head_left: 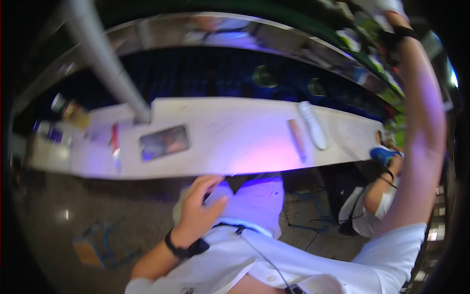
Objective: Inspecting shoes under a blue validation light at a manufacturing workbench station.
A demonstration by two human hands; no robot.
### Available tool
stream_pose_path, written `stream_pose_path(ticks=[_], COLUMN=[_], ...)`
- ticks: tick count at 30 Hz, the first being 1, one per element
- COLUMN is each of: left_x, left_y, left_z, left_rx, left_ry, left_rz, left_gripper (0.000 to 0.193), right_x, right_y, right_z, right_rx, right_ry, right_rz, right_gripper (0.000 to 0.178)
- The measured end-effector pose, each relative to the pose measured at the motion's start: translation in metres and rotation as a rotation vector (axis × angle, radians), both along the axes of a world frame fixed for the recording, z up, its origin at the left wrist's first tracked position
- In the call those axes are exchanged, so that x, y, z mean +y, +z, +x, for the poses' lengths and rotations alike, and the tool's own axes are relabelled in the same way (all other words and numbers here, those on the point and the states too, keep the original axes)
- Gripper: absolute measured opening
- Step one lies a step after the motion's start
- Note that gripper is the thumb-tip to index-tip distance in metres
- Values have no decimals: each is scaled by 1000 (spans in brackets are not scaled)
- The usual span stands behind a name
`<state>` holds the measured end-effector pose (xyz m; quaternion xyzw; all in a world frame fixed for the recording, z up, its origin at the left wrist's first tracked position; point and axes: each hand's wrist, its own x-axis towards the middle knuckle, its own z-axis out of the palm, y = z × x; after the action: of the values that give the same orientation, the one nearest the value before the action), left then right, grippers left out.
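1. Your right hand [397, 19] is at the top right of the frame, the arm stretched up past the worktop [220, 115]. The hand is blurred and partly cut off, so you cannot tell how far its fingers close.
2. A whitish thing [383, 6] shows at the very top edge, right at that hand; its kind, and whether you grip it or only touch it, cannot be told.
3. Your left hand [201, 208] is low and left of centre, over your lap just beside the worktop's near edge. Its fingers bend loosely, the thumb stands apart, and you hold nothing visible in it.
4. Up and left of it, a dark flat slab [165, 142] like a phone lies on the worktop; further left is a red-handled tool [115, 139].
5. Right of centre, a brownish slim tool [297, 139] lies near a white sole-shaped piece [312, 126], well apart from both your hands.
6. At the right, another person's hand [395, 164] is at a blue shoe [383, 155].
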<state>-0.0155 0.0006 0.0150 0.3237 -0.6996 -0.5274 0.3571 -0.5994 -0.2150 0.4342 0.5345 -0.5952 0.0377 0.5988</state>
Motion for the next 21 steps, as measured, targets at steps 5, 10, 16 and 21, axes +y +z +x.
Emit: stream_pose_path(ticks=[5, 10, 16, 21], left_x=[1, -46, -160, -269], left_y=[-17, 7, -32, -87], left_z=[11, -11, -159, -306], left_rx=[74, -46, 2, -230], left_ry=[133, 18, -174, 341], left_rz=[361, 470, 19, 174], left_gripper=[38, 37, 62, 114], right_x=[-13, 52, 66, 67], right_y=[-116, -179, -194, -210], right_z=[35, 31, 34, 56], right_rx=[-269, -875, -1072, -1136], right_ry=[-438, -199, -188, 83], right_rz=[375, 303, 342, 37], right_gripper=[33, 61, 41, 27])
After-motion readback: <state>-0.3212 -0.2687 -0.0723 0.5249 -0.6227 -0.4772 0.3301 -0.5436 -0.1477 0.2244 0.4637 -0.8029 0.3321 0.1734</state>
